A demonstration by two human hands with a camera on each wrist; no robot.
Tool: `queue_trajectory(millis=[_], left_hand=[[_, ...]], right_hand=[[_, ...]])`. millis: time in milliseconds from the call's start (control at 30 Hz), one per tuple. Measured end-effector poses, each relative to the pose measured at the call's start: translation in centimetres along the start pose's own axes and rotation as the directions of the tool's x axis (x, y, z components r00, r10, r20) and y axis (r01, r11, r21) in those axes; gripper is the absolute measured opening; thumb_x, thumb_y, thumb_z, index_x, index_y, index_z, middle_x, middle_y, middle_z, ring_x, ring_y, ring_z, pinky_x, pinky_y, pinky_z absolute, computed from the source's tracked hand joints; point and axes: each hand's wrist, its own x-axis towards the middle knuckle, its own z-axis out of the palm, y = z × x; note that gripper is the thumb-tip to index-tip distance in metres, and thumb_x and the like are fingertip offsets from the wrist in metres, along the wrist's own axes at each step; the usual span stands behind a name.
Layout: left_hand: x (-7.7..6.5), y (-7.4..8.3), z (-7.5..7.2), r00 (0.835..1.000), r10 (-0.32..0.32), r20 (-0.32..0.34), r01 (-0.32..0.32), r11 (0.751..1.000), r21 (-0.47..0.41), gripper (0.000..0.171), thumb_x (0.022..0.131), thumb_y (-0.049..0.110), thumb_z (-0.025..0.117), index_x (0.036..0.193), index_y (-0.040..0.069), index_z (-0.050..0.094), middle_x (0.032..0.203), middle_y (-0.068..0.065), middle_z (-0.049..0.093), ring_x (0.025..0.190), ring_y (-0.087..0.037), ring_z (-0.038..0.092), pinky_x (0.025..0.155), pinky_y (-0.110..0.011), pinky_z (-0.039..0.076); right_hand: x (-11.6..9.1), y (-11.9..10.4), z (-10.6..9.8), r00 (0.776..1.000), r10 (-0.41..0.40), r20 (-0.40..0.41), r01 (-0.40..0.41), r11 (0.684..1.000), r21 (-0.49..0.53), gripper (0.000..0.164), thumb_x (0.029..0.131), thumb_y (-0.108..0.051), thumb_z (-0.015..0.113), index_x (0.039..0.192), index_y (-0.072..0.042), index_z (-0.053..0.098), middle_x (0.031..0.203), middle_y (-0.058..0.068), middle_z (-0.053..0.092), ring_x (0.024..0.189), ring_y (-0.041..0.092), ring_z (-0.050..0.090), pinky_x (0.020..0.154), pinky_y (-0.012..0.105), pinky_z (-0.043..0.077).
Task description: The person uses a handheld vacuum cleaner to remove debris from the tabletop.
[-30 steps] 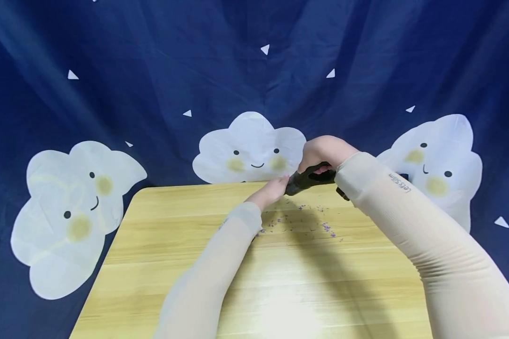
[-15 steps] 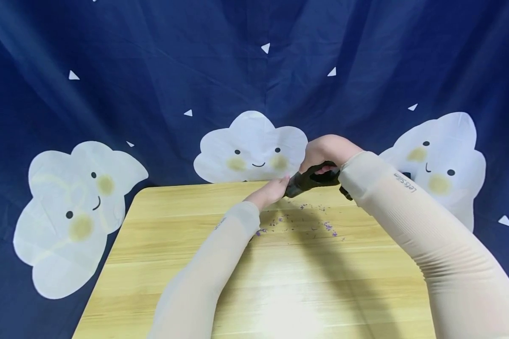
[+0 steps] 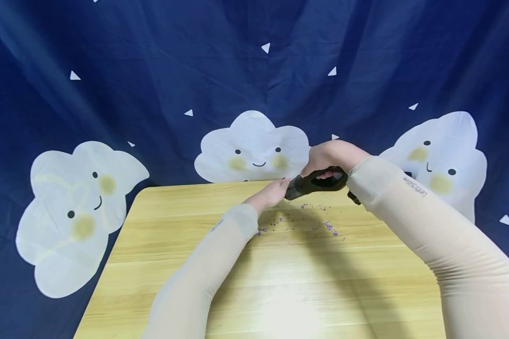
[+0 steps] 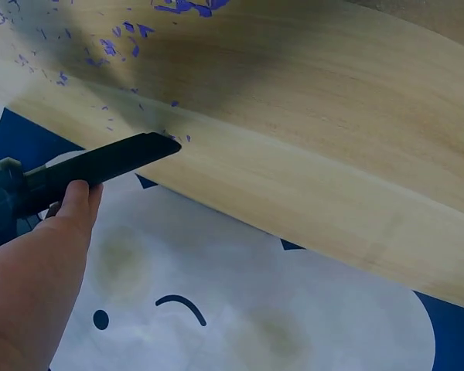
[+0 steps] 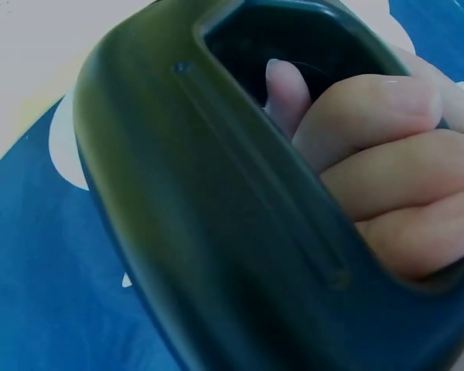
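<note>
A black handheld vacuum cleaner (image 3: 307, 183) with a loop handle is held over the far part of the table. My right hand (image 3: 337, 155) grips the handle, and the right wrist view shows its fingers (image 5: 402, 162) curled through the loop. Near the base of the narrow nozzle (image 4: 108, 164), my left hand (image 3: 273, 194) holds on with its fingertips (image 4: 77, 192); its far side is hidden. The slanted nozzle tip is at the tabletop, close to small purple scraps (image 3: 328, 226). More scraps (image 4: 108, 48) lie scattered in the left wrist view.
The light wooden table (image 3: 152, 263) has its far edge just beyond the hands. A dark blue curtain (image 3: 152, 56) with white cloud faces (image 3: 254, 136) hangs behind it. Pale sleeves (image 3: 432, 235) cover both forearms, and a shadow falls across the tabletop.
The right hand and the vacuum cleaner's handle have moved slightly right and lower. The left hand has shifted a little, still at the nozzle. The purple scraps look much the same.
</note>
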Motion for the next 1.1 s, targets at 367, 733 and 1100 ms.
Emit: queue_trajectory(millis=[367, 733, 1100], left_hand=[[-0.5, -0.3, -0.3, 1.000, 0.009, 0.012, -0.010, 1.000, 0.026, 0.070, 0.107, 0.054, 0.007, 0.158, 0.013, 0.032, 0.162, -0.008, 0.031, 0.148, -0.028, 0.030, 0.121, -0.042, 0.022], [-1.3, -0.7, -0.7, 1.000, 0.003, 0.022, -0.004, 0.999, 0.032, 0.074, 0.107, 0.054, 0.007, 0.150, 0.008, 0.045, 0.153, -0.014, 0.044, 0.142, -0.031, 0.039, 0.119, -0.047, 0.025], [-2.1, -0.2, -0.1, 0.997, -0.010, 0.071, 0.008, 0.999, 0.031, 0.077, 0.108, 0.053, 0.007, 0.139, 0.002, 0.055, 0.131, -0.018, 0.058, 0.127, -0.030, 0.053, 0.115, -0.047, 0.033]], right_hand=[[0.2, 0.4, 0.3, 1.000, -0.012, 0.006, 0.012, 1.000, 0.025, 0.043, 0.100, -0.039, 0.057, 0.066, -0.013, 0.057, 0.062, -0.002, 0.048, 0.048, 0.008, 0.038, 0.048, 0.022, 0.039], [0.4, 0.5, 0.5, 1.000, -0.009, 0.020, 0.009, 0.999, 0.034, 0.042, 0.099, -0.042, 0.058, 0.071, -0.011, 0.060, 0.064, -0.002, 0.050, 0.050, 0.008, 0.040, 0.049, 0.022, 0.040], [-0.5, 1.0, 0.6, 0.998, -0.001, 0.062, -0.001, 0.999, 0.032, 0.041, 0.099, -0.045, 0.059, 0.078, -0.009, 0.064, 0.063, -0.004, 0.051, 0.049, 0.006, 0.041, 0.049, 0.021, 0.039]])
